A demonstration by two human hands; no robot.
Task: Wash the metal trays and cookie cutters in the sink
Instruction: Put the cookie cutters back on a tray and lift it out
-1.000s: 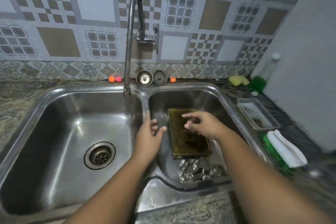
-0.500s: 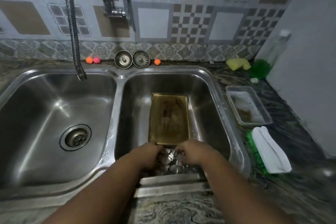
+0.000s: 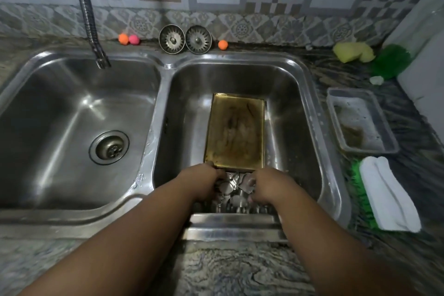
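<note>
Left hand [image 3: 206,181] and right hand [image 3: 268,186] curled into cookie cutters [image 3: 234,190], near end of right sink basin [image 3: 298,94]; grip itself hidden, cannot tell. Hands unchanged since half second ago; view closer. Count: one brown tray [image 3: 236,131] in basin, one grey tray [image 3: 360,120] on bench, two strainers [image 3: 171,39], three small balls [image 3: 123,38].

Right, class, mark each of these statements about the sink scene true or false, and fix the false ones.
1. The brown tray lies in the right basin. True.
2. Both hands are in the left basin. False: the left hand and right hand are among the cookie cutters in the right basin.
3. The faucet hangs over the right basin. False: over the left basin.
4. A grey tray sits on the counter, right of the sink. True.
</note>
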